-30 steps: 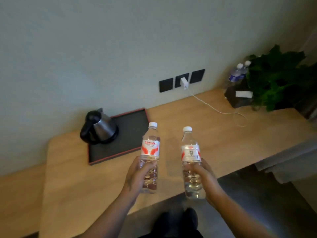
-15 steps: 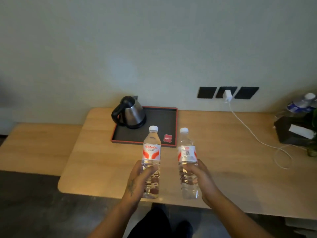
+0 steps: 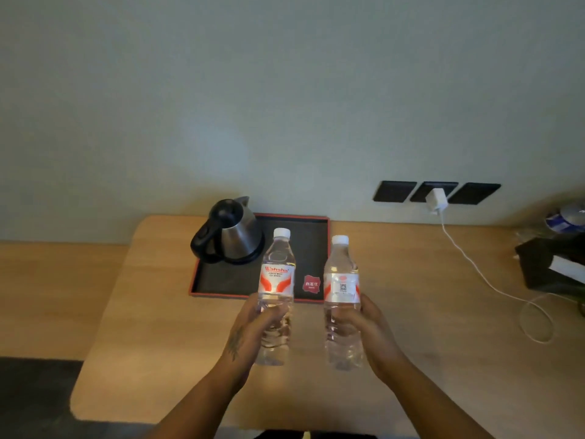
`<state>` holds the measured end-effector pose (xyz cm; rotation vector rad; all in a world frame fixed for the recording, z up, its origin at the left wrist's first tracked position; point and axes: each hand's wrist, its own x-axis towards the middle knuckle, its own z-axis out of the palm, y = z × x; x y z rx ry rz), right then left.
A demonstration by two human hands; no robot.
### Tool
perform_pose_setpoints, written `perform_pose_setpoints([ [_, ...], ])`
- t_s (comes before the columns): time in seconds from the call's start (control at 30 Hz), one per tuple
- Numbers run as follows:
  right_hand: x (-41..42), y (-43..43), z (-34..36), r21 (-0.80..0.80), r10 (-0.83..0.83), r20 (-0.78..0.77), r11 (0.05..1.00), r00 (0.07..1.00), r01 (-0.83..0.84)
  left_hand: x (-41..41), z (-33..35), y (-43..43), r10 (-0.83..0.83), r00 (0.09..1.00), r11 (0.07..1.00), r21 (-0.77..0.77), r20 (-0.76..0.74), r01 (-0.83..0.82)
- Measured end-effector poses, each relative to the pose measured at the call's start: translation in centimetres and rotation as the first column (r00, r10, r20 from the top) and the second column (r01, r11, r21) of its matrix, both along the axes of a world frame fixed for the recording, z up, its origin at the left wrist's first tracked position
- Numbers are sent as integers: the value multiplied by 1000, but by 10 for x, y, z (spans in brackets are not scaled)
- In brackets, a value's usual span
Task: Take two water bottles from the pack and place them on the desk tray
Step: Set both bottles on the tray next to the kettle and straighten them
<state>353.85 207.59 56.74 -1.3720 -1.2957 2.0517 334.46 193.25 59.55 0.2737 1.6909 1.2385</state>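
Two clear water bottles with white caps and red-and-white labels are held upright above the wooden desk (image 3: pixel 164 327). My left hand (image 3: pixel 253 327) grips the left bottle (image 3: pixel 277 280) around its lower half. My right hand (image 3: pixel 367 327) grips the right bottle (image 3: pixel 342 280) the same way. Just beyond them lies a black tray (image 3: pixel 221 277) with a red rim, against the wall. The left bottle's top overlaps the tray in view; the right bottle stands at the tray's right edge. The pack is not in view.
A steel kettle (image 3: pixel 234 236) with a black handle fills the tray's back left. A small red card (image 3: pixel 311 283) lies on the tray's front right. A white charger (image 3: pixel 437 199) and its cable (image 3: pixel 474 267) trail rightward. A black box (image 3: pixel 550 267) and another bottle (image 3: pixel 566 215) sit far right.
The view has swung left and closer, so the tray now sits centred right behind the bottles. Both hands have kept their hold and carried the bottles forward toward the tray.
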Motion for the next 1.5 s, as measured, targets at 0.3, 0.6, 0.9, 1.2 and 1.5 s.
perform_pose_setpoints([
  [0.3, -69, 106, 14, 238, 132, 45, 961, 990, -139, -75, -2, 97, -192, 973, 978, 56, -125, 200],
  [0.6, -126, 186, -13, 310, 200, 90, 926, 976, -218, -124, -51, 189, -296, 906, 929, 129, -303, 347],
  [0.9, -139, 215, -76, 347, 270, 223, 876, 937, -336, -135, -116, 221, -326, 881, 920, 99, -342, 379],
  [1.2, -139, 222, -106, 397, 248, 366, 830, 897, -392, -129, -156, 233, -316, 863, 926, 70, -394, 371],
  [1.5, -149, 222, -115, 404, 276, 413, 799, 868, -446, -131, -164, 231, -305, 843, 934, 33, -444, 356],
])
